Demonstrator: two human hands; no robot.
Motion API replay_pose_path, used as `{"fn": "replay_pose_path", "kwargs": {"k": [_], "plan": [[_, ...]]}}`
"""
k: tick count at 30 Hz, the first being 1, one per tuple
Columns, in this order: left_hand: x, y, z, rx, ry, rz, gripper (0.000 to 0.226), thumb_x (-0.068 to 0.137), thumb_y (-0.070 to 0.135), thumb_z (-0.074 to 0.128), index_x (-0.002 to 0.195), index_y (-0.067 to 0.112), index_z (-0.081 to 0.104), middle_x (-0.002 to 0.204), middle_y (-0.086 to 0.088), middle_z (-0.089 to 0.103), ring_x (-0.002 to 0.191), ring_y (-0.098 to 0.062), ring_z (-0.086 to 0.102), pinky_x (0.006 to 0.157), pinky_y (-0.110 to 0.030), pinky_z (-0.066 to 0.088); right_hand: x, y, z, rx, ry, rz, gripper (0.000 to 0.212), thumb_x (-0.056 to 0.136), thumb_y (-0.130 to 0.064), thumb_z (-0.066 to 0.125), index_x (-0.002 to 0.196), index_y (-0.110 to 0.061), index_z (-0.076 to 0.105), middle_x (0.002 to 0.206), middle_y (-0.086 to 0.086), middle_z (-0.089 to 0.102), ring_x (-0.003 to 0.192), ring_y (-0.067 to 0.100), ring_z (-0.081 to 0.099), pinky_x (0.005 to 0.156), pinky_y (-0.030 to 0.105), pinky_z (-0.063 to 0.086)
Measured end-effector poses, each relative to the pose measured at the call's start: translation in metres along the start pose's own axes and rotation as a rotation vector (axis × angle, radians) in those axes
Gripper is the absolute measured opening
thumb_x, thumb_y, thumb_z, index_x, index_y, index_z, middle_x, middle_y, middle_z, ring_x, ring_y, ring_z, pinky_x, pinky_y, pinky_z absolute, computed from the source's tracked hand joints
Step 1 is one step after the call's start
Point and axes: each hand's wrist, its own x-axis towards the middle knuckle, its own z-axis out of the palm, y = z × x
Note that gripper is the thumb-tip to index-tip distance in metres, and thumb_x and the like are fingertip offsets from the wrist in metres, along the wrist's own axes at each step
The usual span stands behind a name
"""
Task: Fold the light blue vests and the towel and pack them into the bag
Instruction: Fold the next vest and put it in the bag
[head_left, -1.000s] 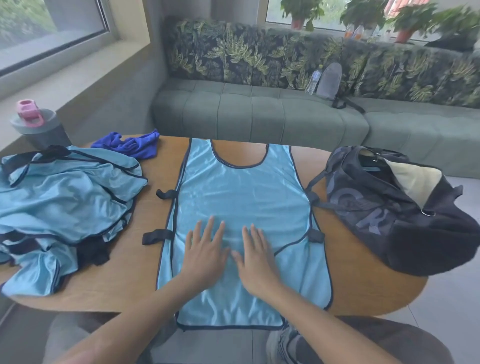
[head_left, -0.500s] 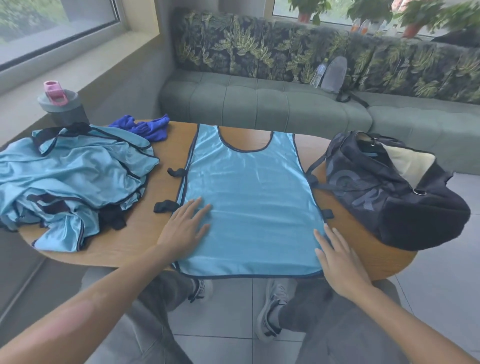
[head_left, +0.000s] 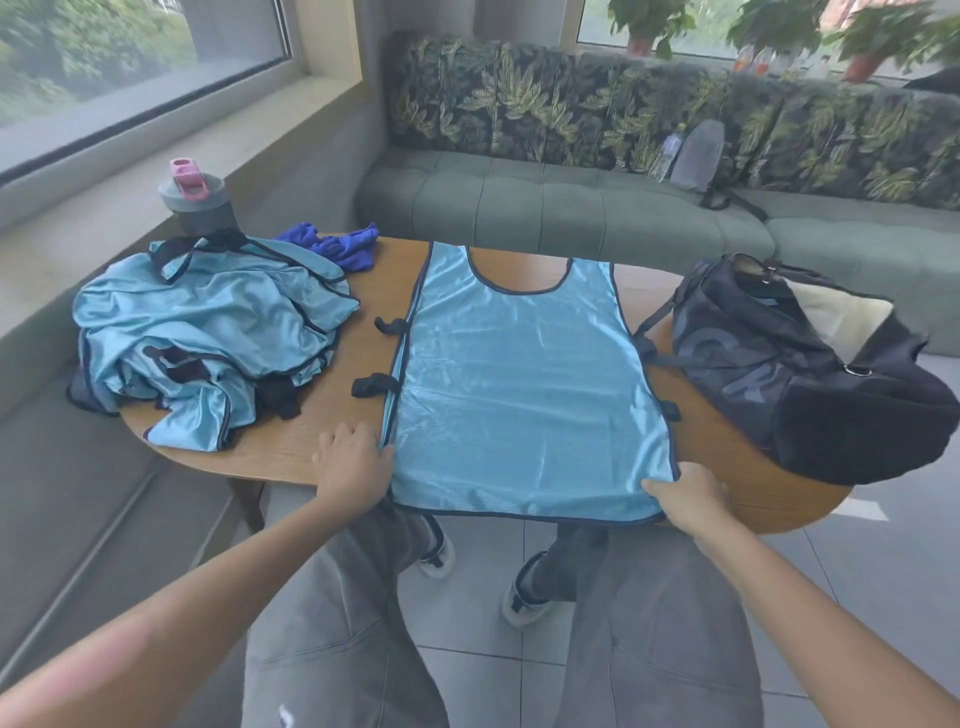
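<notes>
Sofa (head_left: 571, 208): grey-green seat with leaf-print back, along the far wall, behind everything else. Table (head_left: 291, 447): rounded wooden top, carrying all the task's things. Bag (head_left: 810, 374): dark, soft, unzipped at the top, on the table's right end just beside the spread vest; a pale cloth shows in its mouth, and whether any vest is inside cannot be told. Pile of vests (head_left: 208, 332): light blue, shiny, dark-edged, crumpled in a heap on the left end, none folded. Spread vest (head_left: 519, 384): light blue with dark binding, laid flat and fairly smooth in the middle, neck hole away from the person, black side tabs sticking out left and right, bottom hem hanging slightly over the near edge. Towel (head_left: 337, 247): deep blue, bunched up beyond the pile, unfolded. Bottle (head_left: 195, 202): grey with a pink lid, behind the pile. Left hand (head_left: 353, 462): fingers curled at the vest's lower left corner, apparently pinching the edge. Right hand (head_left: 685, 499): fingers gripping the lower right corner. Progress, by judgement: early; the first fold looks about to begin, with the heap, the towel and all packing left.
</notes>
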Motion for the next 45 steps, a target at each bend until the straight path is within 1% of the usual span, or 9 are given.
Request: {"fn": "replay_pose_path", "kwargs": {"k": [3, 11, 17, 24, 30, 35, 38, 41, 45], "plan": [[-0.001, 0.003, -0.010, -0.307, -0.074, -0.053, 0.020, 0.103, 0.027, 0.052, 0.094, 0.009, 0.054, 0.090, -0.009, 0.061, 0.083, -0.028, 0.058, 0.064, -0.038, 0.042, -0.008, -0.001, -0.008, 0.395, -0.041, -0.052, 0.017, 0.089, -0.020, 0.072, 0.104, -0.012, 0.071, 0.101, 0.005, 0.073, 0.089, 0.024, 0.067, 0.070, 0.032, 0.051], [-0.022, -0.012, -0.034, -1.051, -0.190, -0.288, 0.026, 0.099, 0.008, 0.057, 0.114, 0.023, 0.042, 0.107, -0.024, 0.061, 0.081, -0.031, 0.063, 0.073, -0.049, 0.059, -0.039, 0.017, -0.030, 1.196, -0.142, 0.100, 0.046, 0.097, 0.002, 0.060, 0.138, -0.006, 0.040, 0.122, 0.020, 0.059, 0.108, 0.030, 0.065, 0.093, 0.047, 0.055], [-0.057, -0.040, -0.019, -1.003, -0.315, -0.050, 0.035, 0.110, 0.008, 0.035, 0.094, 0.011, 0.065, 0.101, -0.028, 0.066, 0.087, -0.034, 0.071, 0.074, -0.042, 0.061, -0.069, 0.055, -0.019, 1.119, -0.228, 0.014, 0.013, 0.104, 0.001, 0.046, 0.105, -0.011, 0.052, 0.116, 0.019, 0.064, 0.095, 0.027, 0.068, 0.080, 0.033, 0.062], [-0.088, -0.069, 0.001, -0.480, -0.080, 0.228, 0.051, 0.089, -0.012, 0.052, 0.109, 0.031, 0.069, 0.084, 0.006, 0.065, 0.070, -0.009, 0.059, 0.069, -0.023, 0.049, -0.074, 0.085, 0.003, 0.444, 0.033, -0.282, 0.061, 0.084, 0.021, 0.045, 0.108, -0.028, 0.072, 0.109, 0.006, 0.070, 0.085, 0.012, 0.063, 0.065, 0.007, 0.049], [-0.080, -0.065, 0.004, -0.192, 0.208, 0.520, 0.038, 0.078, -0.014, 0.072, 0.102, 0.015, 0.073, 0.101, 0.005, 0.056, 0.093, -0.017, 0.052, 0.080, -0.028, 0.042, -0.076, 0.072, 0.008, 0.192, 0.322, -0.530, 0.049, 0.074, 0.020, 0.065, 0.095, -0.024, 0.069, 0.092, -0.016, 0.061, 0.084, 0.021, 0.058, 0.072, 0.021, 0.041], [-0.070, -0.052, -0.020, -0.097, 0.312, 0.884, 0.007, 0.086, 0.002, 0.068, 0.088, 0.007, 0.072, 0.118, -0.007, 0.064, 0.124, -0.032, 0.054, 0.103, -0.040, 0.045, -0.065, 0.061, -0.005, 0.213, 0.383, -0.582, 0.040, 0.076, 0.024, 0.064, 0.092, -0.011, 0.074, 0.100, -0.001, 0.059, 0.095, 0.019, 0.058, 0.082, 0.003, 0.039], [-0.068, -0.041, -0.034, -0.298, 0.071, 0.757, 0.010, 0.096, 0.019, 0.062, 0.094, 0.013, 0.069, 0.111, 0.003, 0.070, 0.118, -0.016, 0.061, 0.096, -0.037, 0.051, -0.060, 0.049, -0.020, 0.235, 0.463, -0.624, 0.032, 0.079, 0.022, 0.062, 0.096, -0.002, 0.074, 0.112, 0.006, 0.058, 0.106, 0.020, 0.055, 0.093, 0.002, 0.034], [-0.063, -0.025, -0.047, -0.475, 0.021, 0.565, 0.023, 0.100, 0.027, 0.061, 0.081, 0.016, 0.058, 0.077, 0.006, 0.062, 0.073, -0.012, 0.056, 0.071, -0.040, 0.046, -0.059, 0.035, -0.034, 0.340, 0.472, -0.577, 0.023, 0.092, 0.008, 0.059, 0.105, -0.005, 0.071, 0.119, 0.004, 0.061, 0.112, 0.022, 0.056, 0.098, 0.015, 0.041], [-0.052, -0.005, -0.062, -0.723, 0.053, 0.462, 0.022, 0.104, 0.020, 0.059, 0.082, 0.016, 0.054, 0.059, 0.011, 0.042, 0.057, -0.008, 0.032, 0.053, -0.028, 0.026, -0.061, 0.012, -0.050, 0.499, 0.438, -0.500, 0.017, 0.103, -0.011, 0.051, 0.114, -0.013, 0.064, 0.108, 0.003, 0.066, 0.099, 0.021, 0.059, 0.078, 0.024, 0.043]]}}
